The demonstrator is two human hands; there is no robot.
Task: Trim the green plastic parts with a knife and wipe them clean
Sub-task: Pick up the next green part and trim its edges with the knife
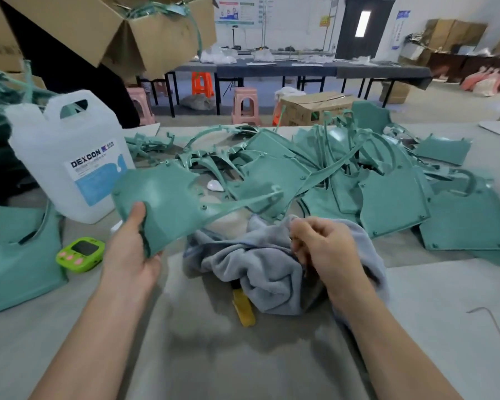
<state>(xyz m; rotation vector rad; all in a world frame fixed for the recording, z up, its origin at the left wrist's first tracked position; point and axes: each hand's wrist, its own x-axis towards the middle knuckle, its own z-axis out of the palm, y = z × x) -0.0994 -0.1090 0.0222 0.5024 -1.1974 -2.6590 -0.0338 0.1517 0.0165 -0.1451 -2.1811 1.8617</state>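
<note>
parts (387, 180) litter grey table (416, 327).

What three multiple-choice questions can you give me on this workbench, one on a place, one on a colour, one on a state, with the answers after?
1. Where does the yellow knife handle lie?
A. on top of the grey cloth
B. partly under the grey cloth
C. standing upright, apart from it

2. What colour is the small timer?
A. lime green with pink buttons
B. red
C. black

3. What is the right hand doing?
A. lying flat and open
B. pinching the yellow knife handle
C. gripping the grey cloth

Answers:
1 B, only the handle's yellow end sticks out from below the cloth.
2 A, its casing is lime green around a dark screen.
3 C, its fingers curl into the cloth's folds.
</note>
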